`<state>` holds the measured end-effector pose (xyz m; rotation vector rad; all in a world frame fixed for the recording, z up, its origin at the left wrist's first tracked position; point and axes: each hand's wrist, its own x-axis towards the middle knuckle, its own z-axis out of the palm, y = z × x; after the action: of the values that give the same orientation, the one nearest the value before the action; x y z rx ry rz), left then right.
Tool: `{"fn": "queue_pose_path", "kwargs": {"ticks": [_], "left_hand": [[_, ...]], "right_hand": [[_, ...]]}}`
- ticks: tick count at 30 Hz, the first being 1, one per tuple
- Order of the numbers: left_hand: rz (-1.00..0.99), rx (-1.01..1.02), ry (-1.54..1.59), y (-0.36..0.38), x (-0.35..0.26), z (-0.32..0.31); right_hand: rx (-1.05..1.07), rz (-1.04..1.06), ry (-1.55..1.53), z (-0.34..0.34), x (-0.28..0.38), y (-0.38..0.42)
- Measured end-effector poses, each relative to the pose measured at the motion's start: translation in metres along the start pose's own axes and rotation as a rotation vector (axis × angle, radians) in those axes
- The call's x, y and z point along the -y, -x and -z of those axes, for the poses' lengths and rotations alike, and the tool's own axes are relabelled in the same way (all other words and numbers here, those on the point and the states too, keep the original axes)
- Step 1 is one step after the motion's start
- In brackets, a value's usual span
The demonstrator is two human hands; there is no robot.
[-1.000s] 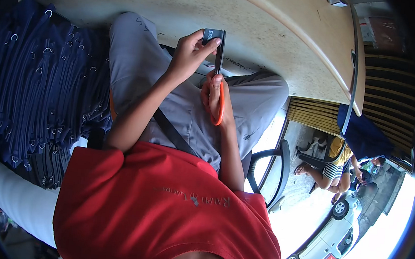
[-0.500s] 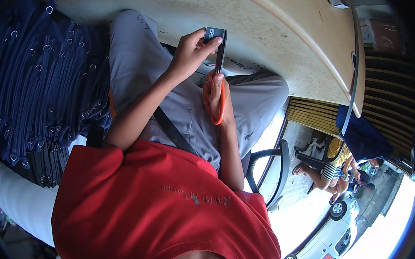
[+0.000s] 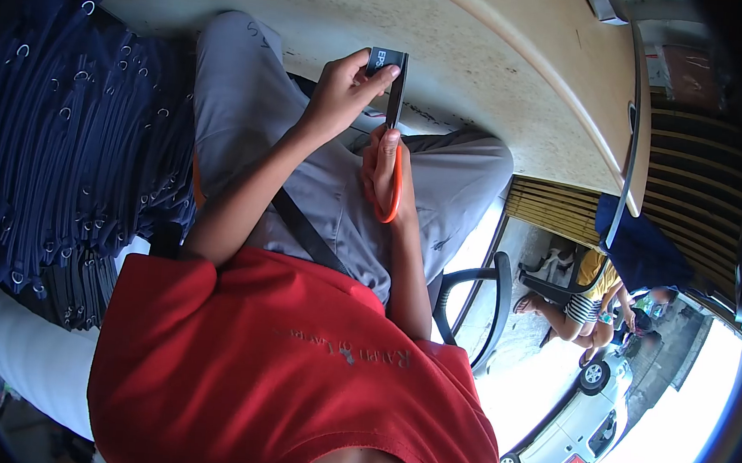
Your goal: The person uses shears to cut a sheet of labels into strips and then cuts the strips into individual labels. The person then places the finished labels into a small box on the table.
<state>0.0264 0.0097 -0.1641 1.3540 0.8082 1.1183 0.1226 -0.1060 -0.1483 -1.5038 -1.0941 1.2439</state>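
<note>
My left hand (image 3: 346, 92) pinches a dark piece with light "EPS" lettering (image 3: 380, 58) between thumb and fingers, above my lap. Just below it, my right hand (image 3: 384, 168) is closed round the orange handles of a pair of scissors (image 3: 398, 182). The dark blades (image 3: 395, 104) point up toward my left fingertips, alongside the lettered piece. Whether the blades touch the piece or are fully closed is hard to tell.
A worn tabletop (image 3: 501, 94) spans the top. Stacked navy straps with metal rings (image 3: 76, 142) lie at left. A black chair armrest (image 3: 497, 309) stands at right. Beyond are seated people (image 3: 585, 307) and a white vehicle (image 3: 572, 426).
The view has shifted slightly. Both hands, the scissors and the lettered piece keep nearly the same positions relative to each other.
</note>
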Motion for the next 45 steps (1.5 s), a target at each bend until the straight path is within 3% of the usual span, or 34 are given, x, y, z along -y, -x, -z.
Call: {"fn": "queue_pose_path", "kwargs": {"ticks": [20,45], "left_hand": [[-0.029,0.007,-0.016,-0.002,0.004,0.001],[0.001,0.043,0.046,0.0,-0.005,0.001]], "right_hand": [[-0.007,-0.077,-0.095,0.0,0.001,0.003],[-0.038,-0.012,-0.037,0.001,-0.009,0.002]]}}
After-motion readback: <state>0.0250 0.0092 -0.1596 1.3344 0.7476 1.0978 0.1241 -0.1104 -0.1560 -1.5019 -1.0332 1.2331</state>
